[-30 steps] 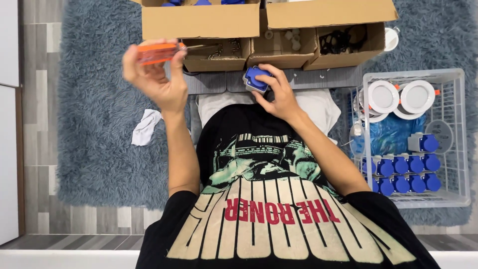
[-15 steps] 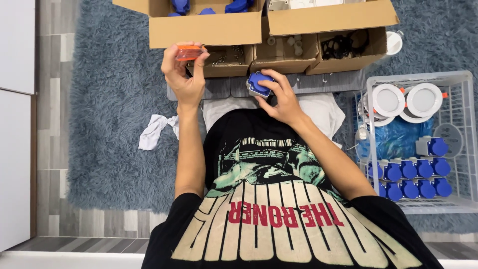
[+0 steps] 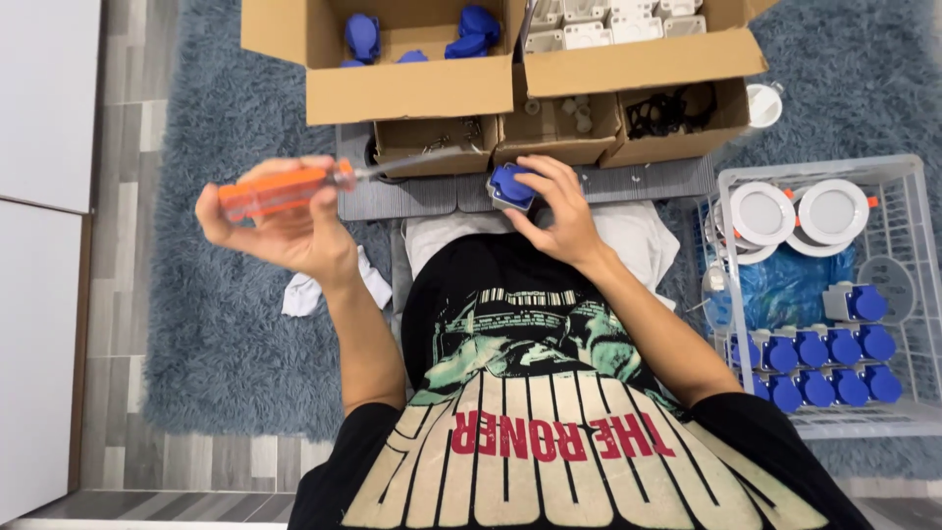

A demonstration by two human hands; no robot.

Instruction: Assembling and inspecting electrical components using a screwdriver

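**Screwdriver lowered and swung level; blue socket unmoved**

Since half a second ago, the left hand point(image 3: 285, 231) has dropped away from the row of cardboard boxes point(image 3: 412, 88) and turned the screwdriver point(image 3: 280, 189) from pointing at them to lying nearly level, with its shaft towards them. The right hand point(image 3: 554, 211) has stayed where it was.

1. Blue-grey rug point(image 3: 226, 324): spreads under and to both sides of the boxes.
2. Boxes: open. The left one holds loose blue parts, its neighbour pale grey housings, and the small ones in front hold small fittings.
3. Wire basket point(image 3: 917, 285): right of the boxes. It holds two rows of blue sockets point(image 3: 824, 368) set side by side, and white round fittings point(image 3: 795, 211).
4. Grey panel point(image 3: 628, 182): lies just in front of the boxes.
5. Blue socket point(image 3: 510, 186): held on the panel's edge, just below the small boxes. It has a squarish blue body and is half hidden, so its state of assembly cannot be told.

Grips: the left grip is closed around the orange handle. The right grip is closed over the socket from the side.

Progress, as a judgement: the ranked sockets suggest many pieces are finished. The loose parts in the boxes suggest more remain. The piece in hand is not yet put away.
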